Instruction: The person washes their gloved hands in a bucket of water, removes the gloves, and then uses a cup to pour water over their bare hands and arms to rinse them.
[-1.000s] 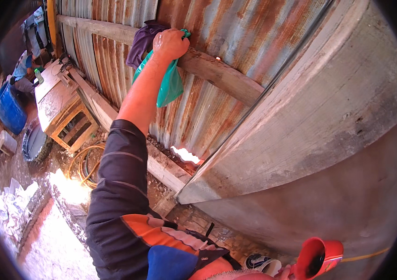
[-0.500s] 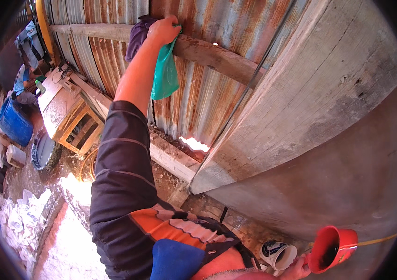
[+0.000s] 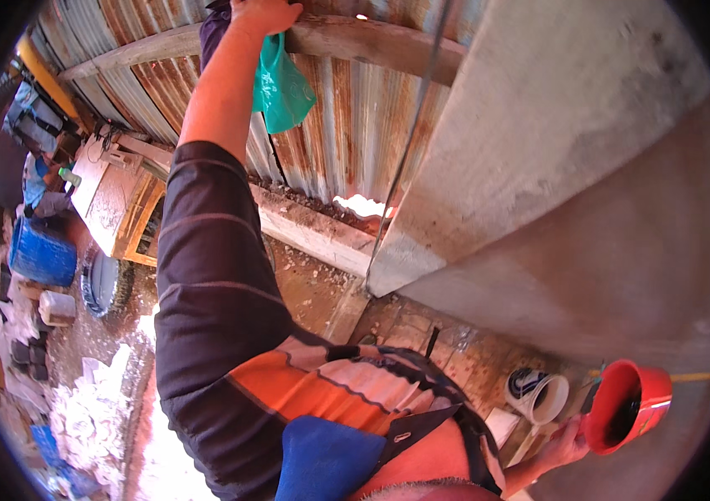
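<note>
My left hand [image 3: 266,15] reaches up to the top of a wooden beam on the corrugated wall, its fingers curled. What they close on is hidden. Just under it hangs a green plastic bag [image 3: 282,92], and a dark purple cloth [image 3: 214,35] hangs beside my forearm. Low on the right, my right hand [image 3: 568,442] grips a red cup [image 3: 629,407] at its side. The cup is tilted, with its mouth toward me and a dark inside. A white bucket [image 3: 545,399] with a dark label stands beyond that hand.
A rusty corrugated metal wall [image 3: 355,125] carries the wooden beam [image 3: 372,42]. A broad grey board [image 3: 522,125] slants along the right. At left are a wooden table [image 3: 109,200], a blue barrel [image 3: 43,253], a black tub [image 3: 104,280] and a seated person [image 3: 42,179].
The view has shifted, so the wall sits higher in it. The green bag now flares out to the right. My right hand still holds the red cup, which appears higher and further right.
</note>
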### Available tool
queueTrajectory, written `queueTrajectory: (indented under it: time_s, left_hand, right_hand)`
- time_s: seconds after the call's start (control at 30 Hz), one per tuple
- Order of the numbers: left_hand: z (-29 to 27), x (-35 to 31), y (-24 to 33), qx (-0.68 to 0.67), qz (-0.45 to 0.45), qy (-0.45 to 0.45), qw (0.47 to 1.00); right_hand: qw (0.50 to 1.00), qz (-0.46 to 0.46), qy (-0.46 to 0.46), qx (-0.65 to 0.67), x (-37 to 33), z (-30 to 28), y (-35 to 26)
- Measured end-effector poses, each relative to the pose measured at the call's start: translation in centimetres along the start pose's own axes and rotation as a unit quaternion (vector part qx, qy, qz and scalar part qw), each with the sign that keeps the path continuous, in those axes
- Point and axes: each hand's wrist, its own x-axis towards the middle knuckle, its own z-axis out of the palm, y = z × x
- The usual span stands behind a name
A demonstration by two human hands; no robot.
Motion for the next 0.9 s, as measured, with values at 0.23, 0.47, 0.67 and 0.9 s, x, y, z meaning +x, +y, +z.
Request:
queueTrajectory:
  time_s: [0.23, 0.47, 0.67, 0.9]
  left_hand:
    - [-0.6, -0.7, -1.0, 0.123, 0.04, 0.057, 0.99]
    - [5.3, 2.4, 1.4, -0.034, 0.103, 0.204, 0.973]
    - [8.5, 11.7, -8.4, 0.156, 0.165, 0.167, 0.959]
    - [12.1, 9.5, -11.1, 0.087, 0.04, 0.261, 0.961]
  right_hand:
    - [0.999, 0.01, 0.032, 0.028, -2.9, -2.1, 2.5]
    - [0.993, 0.03, 0.105, -0.051, -2.5, -9.6, 5.8]
    - [0.985, 0.07, 0.16, 0.006, -6.3, -8.8, 5.9]
    - [0.927, 0.289, 0.236, 0.042, -8.4, -15.3, 13.8]
